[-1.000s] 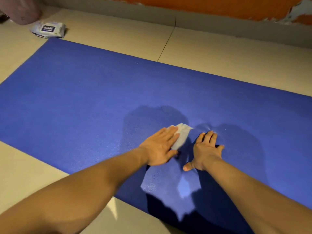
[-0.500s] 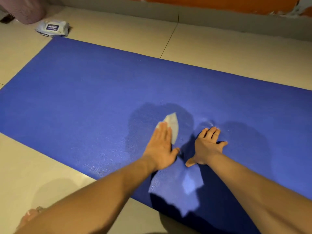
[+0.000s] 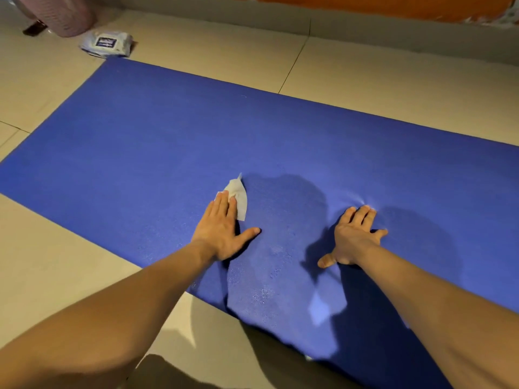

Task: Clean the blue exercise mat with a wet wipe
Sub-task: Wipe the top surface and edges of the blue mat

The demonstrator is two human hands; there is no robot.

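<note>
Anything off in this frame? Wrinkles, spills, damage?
Small pucker in the blue mat just past the fingertips of the right hand, which presses down. Paint on the orange wall flakes at top right. Nothing else stands out.

Beige tiled floor [image 3: 393,80], orange wall [image 3: 337,2].

This looks like a plain room in a home. Large beige floor tiles [image 3: 365,88] run to a grey skirting band [image 3: 224,15] under an orange wall [image 3: 351,4] whose paint is flaking at the far right. A blue exercise mat [image 3: 168,136] is spread on the tiles. A pack of wet wipes [image 3: 106,44] and a pink ribbed container [image 3: 61,15] sit at the far left.
</note>
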